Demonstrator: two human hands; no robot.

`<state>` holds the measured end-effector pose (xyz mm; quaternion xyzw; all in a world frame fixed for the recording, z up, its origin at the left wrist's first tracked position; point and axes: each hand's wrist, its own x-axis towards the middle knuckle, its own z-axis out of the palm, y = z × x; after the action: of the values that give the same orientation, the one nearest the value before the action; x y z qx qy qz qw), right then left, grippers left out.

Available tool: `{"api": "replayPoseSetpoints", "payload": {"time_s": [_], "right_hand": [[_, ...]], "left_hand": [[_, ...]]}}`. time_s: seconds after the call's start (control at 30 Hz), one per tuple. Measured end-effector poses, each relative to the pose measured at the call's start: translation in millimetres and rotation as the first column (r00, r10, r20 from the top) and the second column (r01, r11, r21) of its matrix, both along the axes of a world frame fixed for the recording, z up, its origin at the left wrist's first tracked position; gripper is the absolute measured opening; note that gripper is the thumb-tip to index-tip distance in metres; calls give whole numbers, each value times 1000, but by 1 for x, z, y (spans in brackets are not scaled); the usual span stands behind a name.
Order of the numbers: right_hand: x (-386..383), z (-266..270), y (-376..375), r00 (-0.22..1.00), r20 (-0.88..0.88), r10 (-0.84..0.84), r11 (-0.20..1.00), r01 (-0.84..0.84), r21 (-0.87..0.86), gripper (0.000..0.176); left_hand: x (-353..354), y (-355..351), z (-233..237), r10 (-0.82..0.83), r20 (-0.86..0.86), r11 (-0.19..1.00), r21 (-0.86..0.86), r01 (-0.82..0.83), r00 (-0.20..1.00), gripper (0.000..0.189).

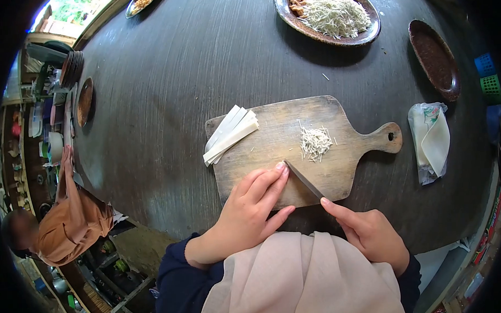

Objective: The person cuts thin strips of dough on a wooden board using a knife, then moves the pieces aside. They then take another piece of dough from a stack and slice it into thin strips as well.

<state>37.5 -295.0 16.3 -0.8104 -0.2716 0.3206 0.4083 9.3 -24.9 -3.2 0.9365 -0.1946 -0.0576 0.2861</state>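
On the wooden cutting board lie several flat white strips at the left and a small heap of thin white shreds at the right. My right hand is wrapped round the handle end of a knife, whose blade slants up and left over the board. Beside the blade tip, the fingers of my left hand press together near the board's front part. A tiny pale bit shows at these fingertips; what they hold is mostly hidden.
A large plate bears white shreds and brown pieces at the back. An oval brown dish and a plastic packet with a white sheet lie right. At the left edge are a person and a brown plate.
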Motion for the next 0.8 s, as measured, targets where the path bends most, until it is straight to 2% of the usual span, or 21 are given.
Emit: {"api": "replayPoseSetpoints", "payload": {"time_s": [0.57,0.8], "right_hand": [[-2,-4,0,1000,3,5,1000,-5,-1,62],[-6,-5,3,999,13,-36,999,36,-7,60]], "left_hand": [[0,1,-2,-11,48,1000,15,11,999,59],[-1,0,0,0,11,1000,12,-1,1000,61]]}}
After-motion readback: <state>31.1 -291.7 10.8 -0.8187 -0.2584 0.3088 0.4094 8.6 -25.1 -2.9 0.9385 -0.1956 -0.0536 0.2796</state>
